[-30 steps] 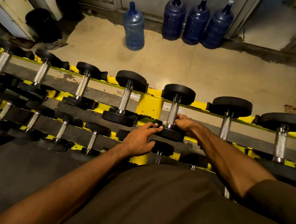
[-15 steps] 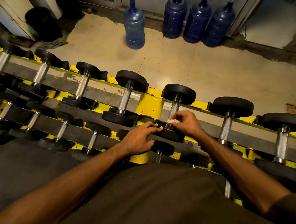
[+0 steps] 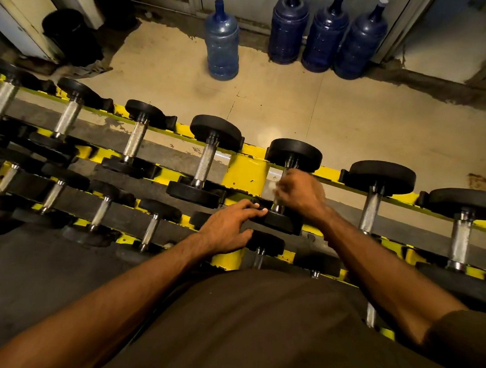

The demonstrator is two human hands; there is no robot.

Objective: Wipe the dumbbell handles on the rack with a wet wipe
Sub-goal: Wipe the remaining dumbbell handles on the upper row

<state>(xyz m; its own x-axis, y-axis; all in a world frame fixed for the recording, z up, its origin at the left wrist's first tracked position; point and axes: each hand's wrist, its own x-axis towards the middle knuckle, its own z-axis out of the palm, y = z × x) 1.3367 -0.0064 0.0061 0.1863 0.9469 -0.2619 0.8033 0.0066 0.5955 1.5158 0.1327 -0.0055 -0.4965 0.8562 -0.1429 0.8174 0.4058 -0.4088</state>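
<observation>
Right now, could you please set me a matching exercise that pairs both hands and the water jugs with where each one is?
Things:
1 left hand
2 right hand
3 pale blue jug
4 dark blue jugs

Places:
A side by side in a row
B curled round a dumbbell handle
C standing alone on the floor
D fingers straight on the dumbbell head

Pairs: 1-D, 2-B, 3-C, 4-A.

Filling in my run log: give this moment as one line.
phase: wiping | right hand: curled round handle, wipe a pale blur | left hand: flat on dumbbell's near head
</observation>
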